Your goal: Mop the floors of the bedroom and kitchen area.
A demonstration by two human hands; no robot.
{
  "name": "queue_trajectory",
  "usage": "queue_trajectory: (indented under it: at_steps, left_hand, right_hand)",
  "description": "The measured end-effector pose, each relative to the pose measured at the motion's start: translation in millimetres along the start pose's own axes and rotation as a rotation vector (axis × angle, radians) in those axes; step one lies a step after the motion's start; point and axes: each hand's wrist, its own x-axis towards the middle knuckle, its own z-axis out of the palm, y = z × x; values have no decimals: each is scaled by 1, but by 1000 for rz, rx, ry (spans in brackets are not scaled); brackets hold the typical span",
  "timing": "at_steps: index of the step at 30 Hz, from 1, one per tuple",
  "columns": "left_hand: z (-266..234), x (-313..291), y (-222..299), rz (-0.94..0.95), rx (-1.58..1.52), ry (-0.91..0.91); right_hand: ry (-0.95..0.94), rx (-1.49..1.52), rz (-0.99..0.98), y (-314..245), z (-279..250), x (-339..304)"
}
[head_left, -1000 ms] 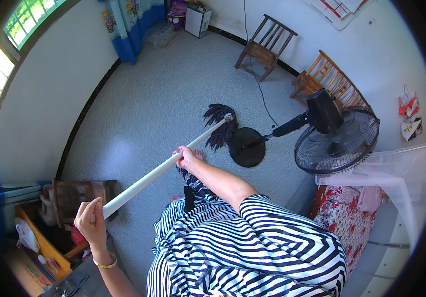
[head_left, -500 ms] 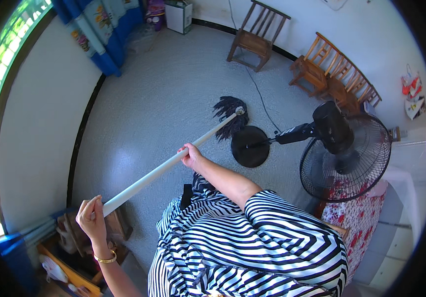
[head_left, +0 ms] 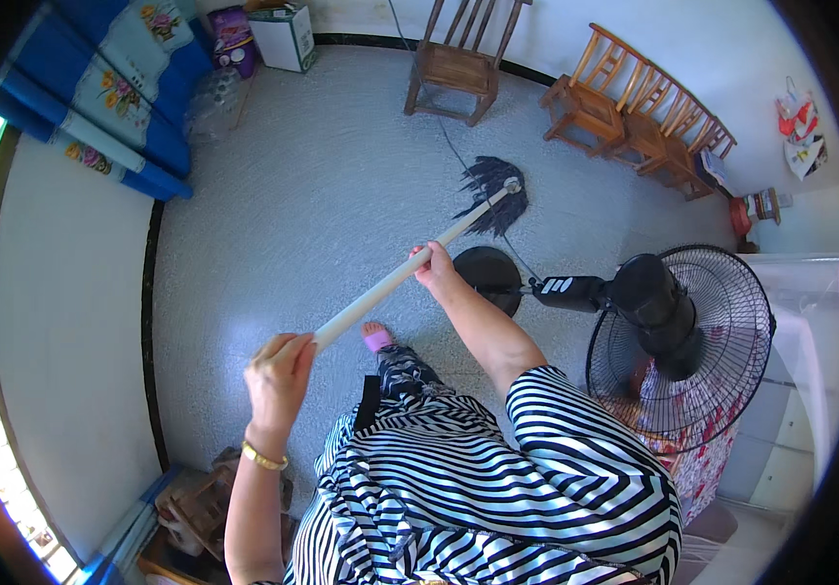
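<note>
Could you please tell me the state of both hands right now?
Left hand: closed, holding the mop handle.
Right hand: closed, holding it nearer the strands.

Mop handle (head_left: pixel 370 300) partly hidden; chair (head_left: pixel 456 73) cropped

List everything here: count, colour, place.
mop: 1, white and dark, floor
fan: 1, black, right
chairs: at least 3, brown, far wall
cable: 1, dark, floor
curtain: 1, blue, upper left
box: 1, white, far wall
container: 1, purple, beside box
floral cloth: 1, red, white, lower right
wooden furniture: unclear count, brown, lower left
striped garment: 1, black, white, bottom
left hand: 1, bare, mop's near end
right hand: 1, bare, farther along mop
</note>
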Motion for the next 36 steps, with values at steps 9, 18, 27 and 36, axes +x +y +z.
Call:
queue_trajectory:
  at_steps: [9, 18, 27, 36]
  left_hand:
    - [127, 43, -36, -181, 184, -853]
    - [39, 38, -51, -235, -11, -885]
    - [-116, 20, -101, -272, 115, -858]
    - [-228, -10, -135, -438, 196, -721]
  right_hand:
    - [-5, -154, 61, -7, -15, 34]
    - [-34, -158, 112, 13, 1, 35]
    - [92, -88, 139, 133, 42, 17]
    - [73, -426, 705, 234, 65, -17]
